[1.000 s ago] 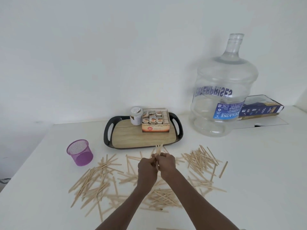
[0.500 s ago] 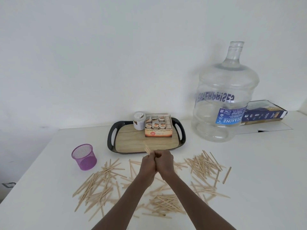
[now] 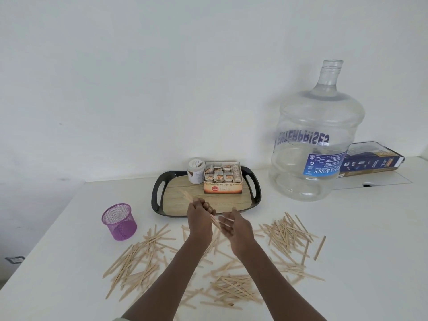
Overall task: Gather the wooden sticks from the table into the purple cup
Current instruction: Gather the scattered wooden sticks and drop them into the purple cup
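A: What's hard to make out?

B: The bundle of wooden sticks (image 3: 188, 197) in the left hand (image 3: 199, 218); its fingers curl round it, hiding the count. The right hand (image 3: 235, 225) hangs just beside, fingers loose, holding nothing.

A: And counted?

B: One purple mesh cup (image 3: 119, 221), upright left of the hands. Loose sticks (image 3: 286, 231) lie across the white table (image 3: 359, 262), too many and overlapping to number. One tray (image 3: 159, 193), one water jug (image 3: 316, 144).

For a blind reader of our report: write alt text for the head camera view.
A person's left hand grips a small bundle of wooden sticks above a white table while the right hand is open beside it. Many loose sticks lie scattered; a purple cup stands to the left, a tray and water jug behind.
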Demonstrator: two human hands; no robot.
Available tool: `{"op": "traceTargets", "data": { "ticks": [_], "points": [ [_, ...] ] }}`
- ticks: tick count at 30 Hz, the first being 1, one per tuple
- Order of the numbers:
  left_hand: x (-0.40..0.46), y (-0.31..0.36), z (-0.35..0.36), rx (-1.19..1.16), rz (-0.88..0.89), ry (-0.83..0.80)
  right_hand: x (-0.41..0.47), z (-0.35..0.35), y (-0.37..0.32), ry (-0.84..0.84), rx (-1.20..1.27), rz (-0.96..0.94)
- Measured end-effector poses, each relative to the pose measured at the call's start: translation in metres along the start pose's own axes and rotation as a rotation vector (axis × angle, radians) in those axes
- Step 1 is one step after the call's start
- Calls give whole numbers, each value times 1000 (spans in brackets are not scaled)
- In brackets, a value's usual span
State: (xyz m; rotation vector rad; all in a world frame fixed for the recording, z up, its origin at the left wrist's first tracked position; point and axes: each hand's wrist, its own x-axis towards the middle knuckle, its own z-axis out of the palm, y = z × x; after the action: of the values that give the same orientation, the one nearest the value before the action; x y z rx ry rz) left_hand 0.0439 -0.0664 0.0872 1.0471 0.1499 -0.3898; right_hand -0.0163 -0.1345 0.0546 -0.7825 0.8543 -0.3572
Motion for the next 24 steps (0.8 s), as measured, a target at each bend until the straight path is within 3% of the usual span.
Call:
{"op": "traceTargets", "data": {
  "ticks": [2, 5, 13, 18, 24],
  "points": [
    [-5, -4, -2, 138, 72, -49, -5, 4, 3, -150, 233, 200],
    [-13, -11, -6, 345, 167, -121, -19, 16, -1, -314, 432, 286],
    [-16, 0, -4, 374, 176, -178, -25, 39, -10, -338, 442, 295],
    [-8, -6, -9, 517, 180, -137, -12, 44, -5, -250, 266, 179],
    [-7, 7, -17, 547, 228, -248, -2, 50, -32, -271, -301, -204]
  ]
}}
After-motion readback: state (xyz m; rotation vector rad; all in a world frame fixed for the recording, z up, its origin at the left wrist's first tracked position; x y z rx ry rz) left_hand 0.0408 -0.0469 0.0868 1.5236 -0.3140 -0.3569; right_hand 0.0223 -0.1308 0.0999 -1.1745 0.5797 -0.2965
